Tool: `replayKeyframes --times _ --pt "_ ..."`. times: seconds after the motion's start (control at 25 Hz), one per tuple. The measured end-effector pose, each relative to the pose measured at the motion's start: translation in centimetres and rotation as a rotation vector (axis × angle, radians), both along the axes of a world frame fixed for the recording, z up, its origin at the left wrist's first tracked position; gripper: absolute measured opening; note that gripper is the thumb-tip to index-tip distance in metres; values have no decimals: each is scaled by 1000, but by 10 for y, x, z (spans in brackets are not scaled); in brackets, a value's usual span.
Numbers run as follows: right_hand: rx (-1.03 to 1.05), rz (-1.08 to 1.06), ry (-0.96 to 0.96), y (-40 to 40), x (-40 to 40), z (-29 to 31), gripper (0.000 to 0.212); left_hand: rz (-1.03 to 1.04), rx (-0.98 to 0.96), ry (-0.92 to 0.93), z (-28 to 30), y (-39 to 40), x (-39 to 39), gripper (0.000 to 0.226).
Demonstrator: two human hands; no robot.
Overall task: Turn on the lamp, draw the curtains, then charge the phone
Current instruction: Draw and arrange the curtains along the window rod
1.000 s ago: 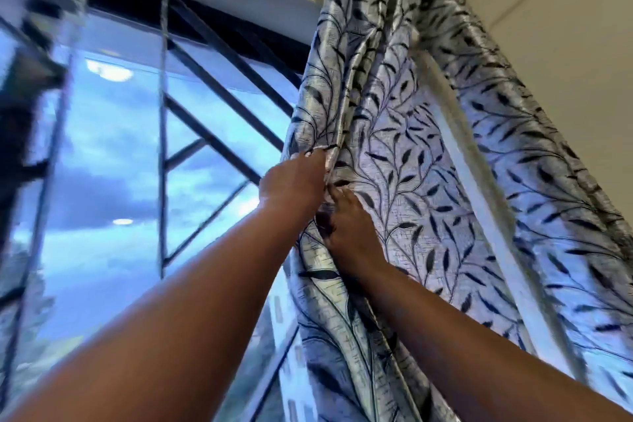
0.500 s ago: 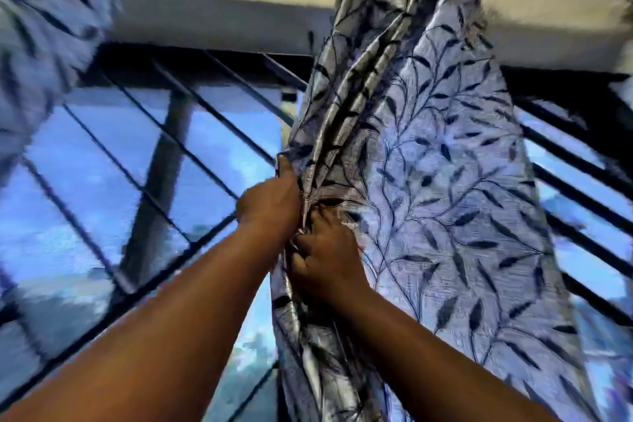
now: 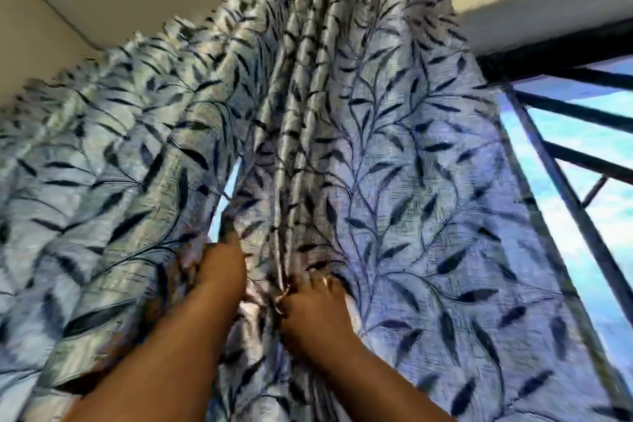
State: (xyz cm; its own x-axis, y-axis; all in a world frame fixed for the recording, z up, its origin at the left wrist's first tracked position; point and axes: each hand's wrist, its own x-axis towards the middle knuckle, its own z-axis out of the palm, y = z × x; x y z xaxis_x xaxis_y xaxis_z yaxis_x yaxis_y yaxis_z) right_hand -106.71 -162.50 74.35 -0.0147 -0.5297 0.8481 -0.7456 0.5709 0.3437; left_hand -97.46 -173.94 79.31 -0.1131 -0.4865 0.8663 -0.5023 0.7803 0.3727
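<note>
The head camera looks steeply upward at two leaf-patterned curtain panels. The right curtain hangs in tight pleats from near the ceiling and spreads into a flat sheet lower down; the left curtain fans out across the left side, its outer part blurred. Between their inner edges a narrow slit of bright window shows.

The left hand is pushed into the folds at the inner edge of the left curtain; its fingers are buried in the cloth, so only the back of the hand and one digit pointing up along the slit are visible, and I cannot tell how they are curled. The right hand grips the bunched pleats of the right curtain, its fingers curled into the fabric, their tips partly hidden.

At the right, the window with dark bars remains uncovered. The curtain tops are cut off by the upper edge. Lamp and phone are out of view.
</note>
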Motion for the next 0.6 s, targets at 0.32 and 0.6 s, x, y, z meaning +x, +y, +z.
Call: replayKeyframes --times 0.32,0.6 --pt "229 -53 -619 121 42 46 73 23 -102 271 32 88 -18 57" --pt "-936 -205 177 245 43 135 90 -717 -761 833 77 173 11 56"
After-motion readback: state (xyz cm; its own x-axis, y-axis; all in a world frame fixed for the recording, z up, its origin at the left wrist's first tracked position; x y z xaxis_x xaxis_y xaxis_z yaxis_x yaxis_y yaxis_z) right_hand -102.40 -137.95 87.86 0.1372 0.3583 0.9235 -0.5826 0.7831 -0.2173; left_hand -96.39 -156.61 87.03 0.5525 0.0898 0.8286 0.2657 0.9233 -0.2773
